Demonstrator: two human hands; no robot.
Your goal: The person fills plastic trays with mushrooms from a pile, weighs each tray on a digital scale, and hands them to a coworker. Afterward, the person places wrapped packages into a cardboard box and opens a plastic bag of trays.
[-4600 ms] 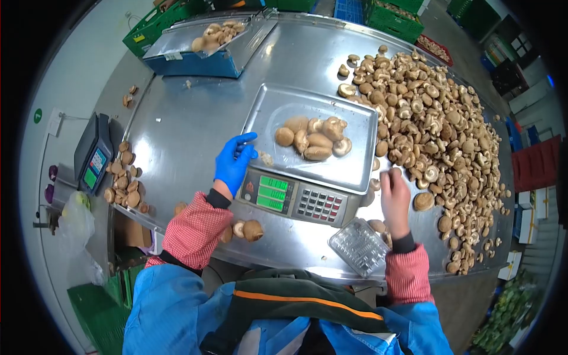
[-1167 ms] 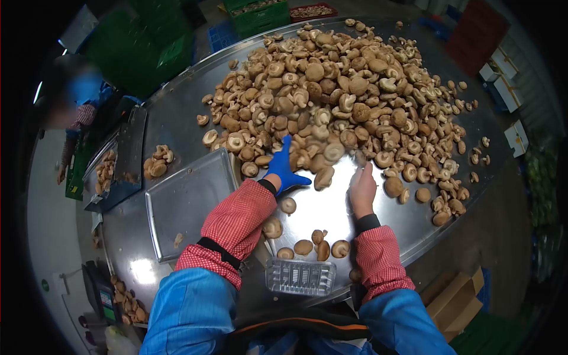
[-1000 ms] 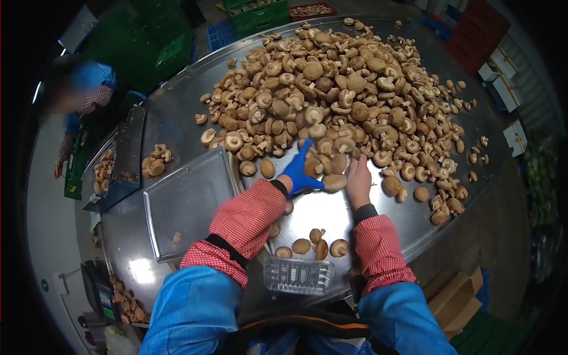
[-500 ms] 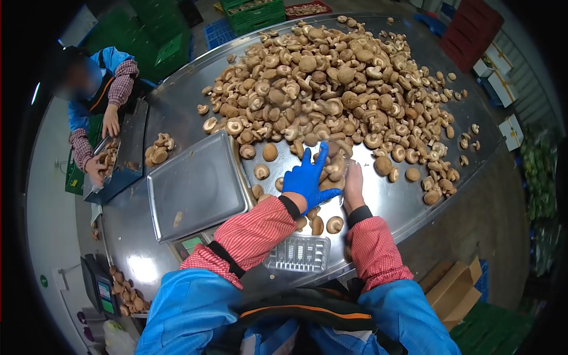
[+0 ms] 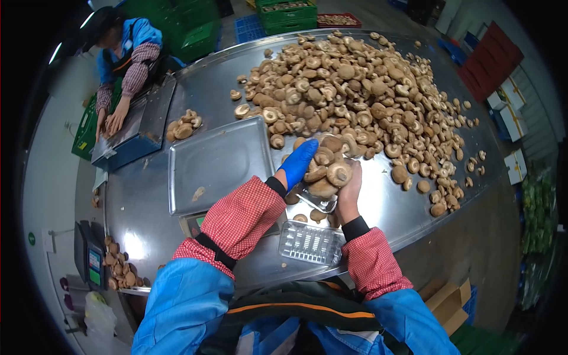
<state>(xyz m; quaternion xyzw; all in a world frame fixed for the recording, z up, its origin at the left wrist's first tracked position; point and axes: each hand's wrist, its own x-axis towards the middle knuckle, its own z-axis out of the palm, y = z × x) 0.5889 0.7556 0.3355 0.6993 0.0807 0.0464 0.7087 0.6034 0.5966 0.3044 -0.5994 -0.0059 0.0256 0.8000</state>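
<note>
Between my two hands is a transparent plastic tray (image 5: 320, 205) heaped with shiitake mushrooms (image 5: 339, 174). My left hand (image 5: 300, 161), in a blue glove, is closed against the left side of the load, its fingers along the mushrooms. My bare right hand (image 5: 350, 194) grips the right side, with its fingertips partly hidden. A second transparent tray (image 5: 312, 241) lies on the table nearer my body, its ribbed bottom showing. A few loose mushrooms (image 5: 318, 215) lie beside and under the held tray.
A big mushroom pile (image 5: 355, 83) covers the table's far side. To my left sit a metal pan (image 5: 219, 167) and a small mushroom cluster (image 5: 184, 125). A co-worker (image 5: 133, 56) handles a blue-sided box (image 5: 131, 154). A screen (image 5: 94, 266) stands at lower left.
My left hand has gone from spread fingers on top of the mushrooms to the tray's left side. The filled tray now appears tilted toward me. The whole view has shifted.
</note>
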